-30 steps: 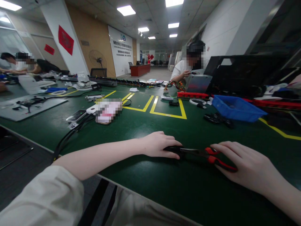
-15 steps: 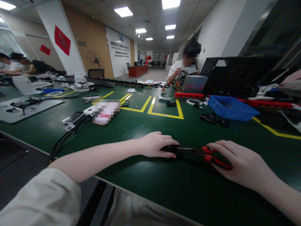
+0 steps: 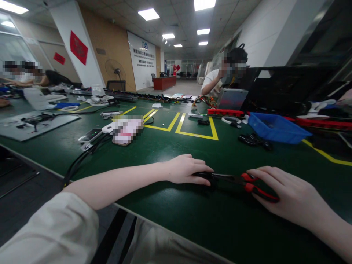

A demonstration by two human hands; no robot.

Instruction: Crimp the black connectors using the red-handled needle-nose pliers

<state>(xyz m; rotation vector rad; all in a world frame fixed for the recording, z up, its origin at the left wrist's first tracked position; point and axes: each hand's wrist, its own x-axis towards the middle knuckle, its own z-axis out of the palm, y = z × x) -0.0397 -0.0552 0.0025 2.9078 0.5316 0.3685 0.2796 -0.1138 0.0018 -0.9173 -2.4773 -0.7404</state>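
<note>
My left hand [image 3: 189, 170] is closed around a small black object [image 3: 210, 177], whose kind I cannot make out because the fingers cover much of it. My right hand [image 3: 286, 190] grips long-nose pliers by their red-and-black handles [image 3: 261, 190], which are spread apart. The metal jaws [image 3: 227, 177] point left and reach the black object. Whether they are clamped on it is too dark to tell. Both hands are low over the green tabletop [image 3: 176, 205].
A blue bin [image 3: 279, 128] stands at the right, with black cable pieces [image 3: 254, 140] before it. A phone [image 3: 128, 130], cables and a small display device [image 3: 90, 135] lie at the left. Yellow tape [image 3: 196, 135] marks the table. A co-worker [image 3: 220, 79] sits across.
The view has swung slightly left, so everything appears shifted right. Both hands keep their hold. The co-worker opposite has raised a hand toward the head.
</note>
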